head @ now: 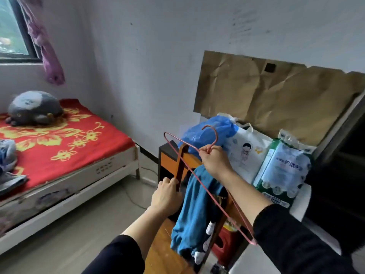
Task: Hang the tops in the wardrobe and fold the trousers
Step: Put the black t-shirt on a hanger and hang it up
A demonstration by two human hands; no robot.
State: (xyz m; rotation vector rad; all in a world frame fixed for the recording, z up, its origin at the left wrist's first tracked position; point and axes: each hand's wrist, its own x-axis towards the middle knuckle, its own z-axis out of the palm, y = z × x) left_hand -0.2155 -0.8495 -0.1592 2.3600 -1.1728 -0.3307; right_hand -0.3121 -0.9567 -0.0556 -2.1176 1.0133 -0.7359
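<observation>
The right hand [214,163] pinches a pink wire hanger [216,136] at its neck, just under the hook, with the fingers curled round the wire. The hook points up toward 12 o'clock. The hanger's long bar runs on a slant from its far corner at 11 o'clock down to its near corner at 5 o'clock, close by the right sleeve.

The left hand [166,196] is clenched on the upright of a wooden chair [180,161], which it seems to be steadying.

The blue top [194,214] is draped over the chair back and hangs down between the two forearms. It lies at about 6 o'clock from the right hand and about 4 o'clock from the left. The hanger's bar crosses in front of it. The top's neckline is not visible, so I cannot tell which end is uppermost.

Judged from this, the top is not yet on the hanger. The left hand is the freer and nearer one to lift the cloth, while the right hand turns the hanger's far corner down into the garment.

A dark frame [335,127] at 3 o'clock may be the wardrobe, though I cannot tell.
</observation>
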